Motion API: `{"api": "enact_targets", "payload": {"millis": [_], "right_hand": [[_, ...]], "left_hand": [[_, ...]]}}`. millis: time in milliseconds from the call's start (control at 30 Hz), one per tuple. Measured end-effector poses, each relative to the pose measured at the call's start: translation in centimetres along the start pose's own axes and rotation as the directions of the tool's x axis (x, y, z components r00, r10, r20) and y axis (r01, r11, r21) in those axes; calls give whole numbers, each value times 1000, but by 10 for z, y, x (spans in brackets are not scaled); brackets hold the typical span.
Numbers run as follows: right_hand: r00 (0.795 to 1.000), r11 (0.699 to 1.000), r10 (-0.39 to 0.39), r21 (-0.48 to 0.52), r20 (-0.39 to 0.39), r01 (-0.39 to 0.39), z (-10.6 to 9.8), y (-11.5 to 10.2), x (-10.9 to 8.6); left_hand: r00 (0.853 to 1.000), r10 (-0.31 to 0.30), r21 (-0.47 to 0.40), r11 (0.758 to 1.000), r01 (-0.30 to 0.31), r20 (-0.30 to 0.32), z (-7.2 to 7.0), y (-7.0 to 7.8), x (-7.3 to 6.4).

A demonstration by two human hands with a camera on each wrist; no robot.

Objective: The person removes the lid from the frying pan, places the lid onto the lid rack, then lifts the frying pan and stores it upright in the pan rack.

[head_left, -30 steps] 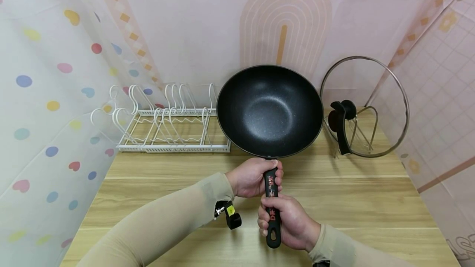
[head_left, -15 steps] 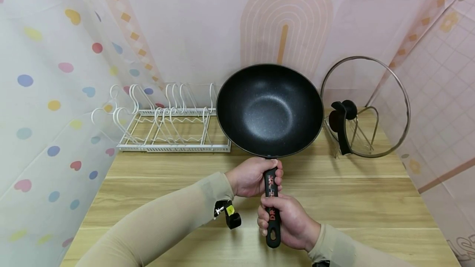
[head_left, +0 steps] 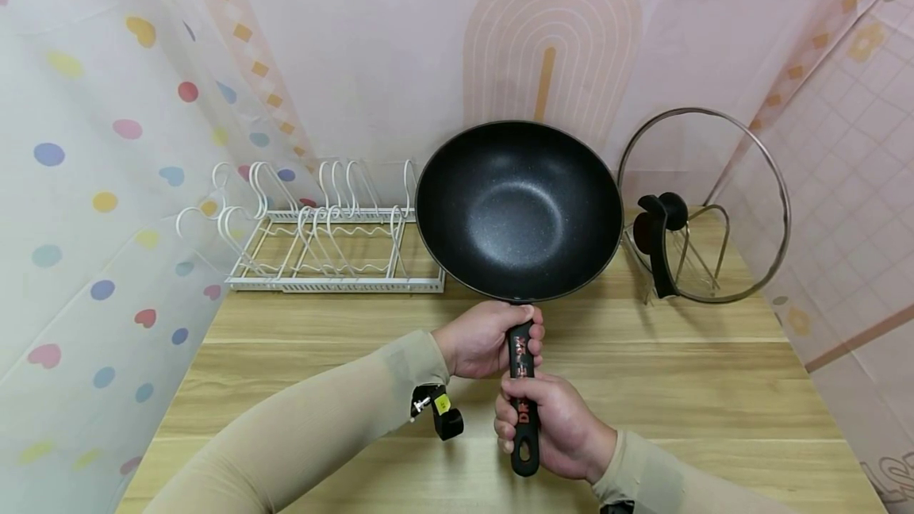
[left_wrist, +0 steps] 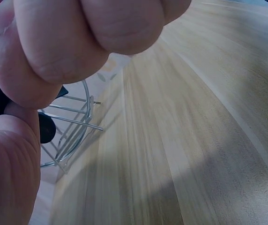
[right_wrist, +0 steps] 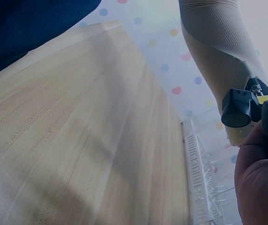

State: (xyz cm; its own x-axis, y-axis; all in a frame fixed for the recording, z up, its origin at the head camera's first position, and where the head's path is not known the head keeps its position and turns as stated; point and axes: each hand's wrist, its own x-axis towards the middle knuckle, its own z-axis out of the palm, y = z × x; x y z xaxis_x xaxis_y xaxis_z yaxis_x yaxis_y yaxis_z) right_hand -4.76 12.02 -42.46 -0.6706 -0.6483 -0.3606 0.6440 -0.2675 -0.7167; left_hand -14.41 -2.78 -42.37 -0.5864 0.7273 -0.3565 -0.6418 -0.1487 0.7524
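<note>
A black wok (head_left: 519,212) with a speckled inside is held over the table, its bowl tilted to face me in the head view. My left hand (head_left: 481,339) grips the long black handle (head_left: 524,411) just below the bowl, thumb along its top. Lower down, my right hand (head_left: 557,423) wraps round the same handle, leaving its end with the hanging hole sticking out below. The left wrist view has the curled fingers (left_wrist: 68,42) of the left hand up close. Part of the right hand (right_wrist: 260,183) appears at the edge of the right wrist view.
A white wire rack (head_left: 336,285) stands on the wooden table (head_left: 343,419) at the left, partly behind the wok. At the right, a glass lid (head_left: 784,212) with a black knob leans upright in a metal stand (head_left: 723,228). Patterned curtains (head_left: 371,62) surround the table.
The wok and both hands have risen very slightly in the head view. Both grips on the handle stay the same.
</note>
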Motion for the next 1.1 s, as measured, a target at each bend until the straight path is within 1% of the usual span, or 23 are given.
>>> {"api": "enact_targets", "payload": {"millis": [567, 833, 1100], "right_hand": [[1000, 1000, -8, 5, 17, 8, 2, -1, 1], [1000, 1000, -7, 12, 18, 7, 3, -2, 1], [999, 1000, -12, 25, 29, 12, 3, -4, 1]], "left_hand": [[1000, 14, 11, 1000, -14, -8, 2, 3, -3], [1000, 18, 19, 1000, -18, -3, 3, 5, -4], [1000, 23, 26, 999, -23, -14, 3, 5, -3]]}}
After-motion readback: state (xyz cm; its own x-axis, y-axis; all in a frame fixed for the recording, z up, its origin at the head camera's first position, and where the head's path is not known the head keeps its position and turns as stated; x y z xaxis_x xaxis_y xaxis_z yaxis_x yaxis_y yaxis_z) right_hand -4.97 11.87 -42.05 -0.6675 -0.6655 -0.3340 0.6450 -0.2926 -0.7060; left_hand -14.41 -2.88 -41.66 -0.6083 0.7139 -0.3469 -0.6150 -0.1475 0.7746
